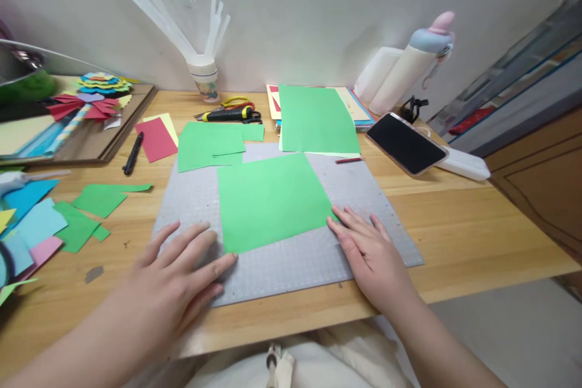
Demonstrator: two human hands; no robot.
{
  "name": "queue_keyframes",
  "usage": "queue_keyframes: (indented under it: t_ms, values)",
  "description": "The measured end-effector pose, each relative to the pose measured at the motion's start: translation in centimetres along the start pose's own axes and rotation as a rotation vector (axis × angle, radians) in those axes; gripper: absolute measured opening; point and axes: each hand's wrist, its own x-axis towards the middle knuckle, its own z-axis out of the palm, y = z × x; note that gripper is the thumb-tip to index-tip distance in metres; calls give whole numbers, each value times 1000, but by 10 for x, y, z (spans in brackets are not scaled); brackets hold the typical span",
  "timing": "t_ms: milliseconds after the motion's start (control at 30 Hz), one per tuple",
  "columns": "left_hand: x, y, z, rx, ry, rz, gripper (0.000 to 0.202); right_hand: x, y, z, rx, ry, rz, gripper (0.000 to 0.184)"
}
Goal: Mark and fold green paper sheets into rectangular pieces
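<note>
A green paper square (273, 200) lies on a grey cutting mat (291, 267) in the middle of the wooden desk. My left hand (175, 273) rests flat on the mat's near left corner, fingers spread, its index fingertip touching the square's near left corner. My right hand (368, 251) lies flat on the mat too, fingers stretched out, fingertips at the square's near right corner. Neither hand holds anything.
Green offcuts (209, 145) and a larger green sheet (316, 118) lie behind the mat. Scissors and a knife (231, 112), a black pen (133, 154), a cup of white strips (204, 76), a phone (404, 142), a bottle (418, 60) and coloured scraps (36, 224) surround it.
</note>
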Motion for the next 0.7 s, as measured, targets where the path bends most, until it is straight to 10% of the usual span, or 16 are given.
queue_keyframes:
  t_ms: [267, 700]
  values:
    - [-17, -14, -9, 96, -10, 26, 30, 1, 0, -1, -11, 8, -11, 43]
    - [60, 26, 19, -131, -95, 136, 39, 16, -12, -22, -208, -65, -230, 31]
